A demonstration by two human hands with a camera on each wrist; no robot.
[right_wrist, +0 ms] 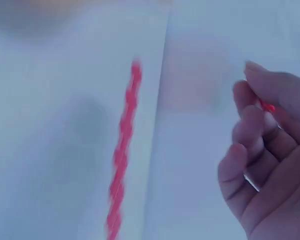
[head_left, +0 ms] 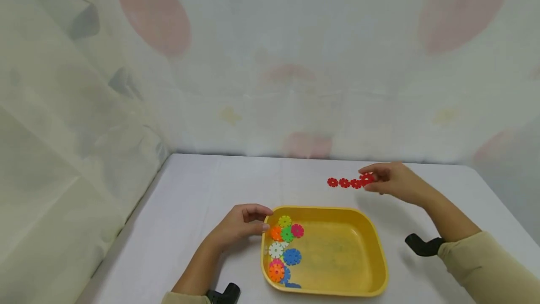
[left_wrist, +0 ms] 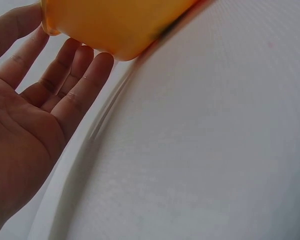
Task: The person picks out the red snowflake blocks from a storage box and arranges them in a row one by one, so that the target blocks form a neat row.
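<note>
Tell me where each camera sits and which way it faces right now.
Head: worn on the head, facing forward and down at the table; shows both forearms, the left hand at the tray, the right hand pinching a red disc.
Left wrist: low beside the palm, looking along the fingers at the tray's wall.
Right wrist: behind the curled fingers, facing the blurred red row.
Shared: head and left wrist both show the tray; head and right wrist, the red row.

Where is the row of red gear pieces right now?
In the head view, the row of red gear pieces lies on the white table, beyond the yellow tray, its right end at the right hand, which pinches a red piece.
</note>
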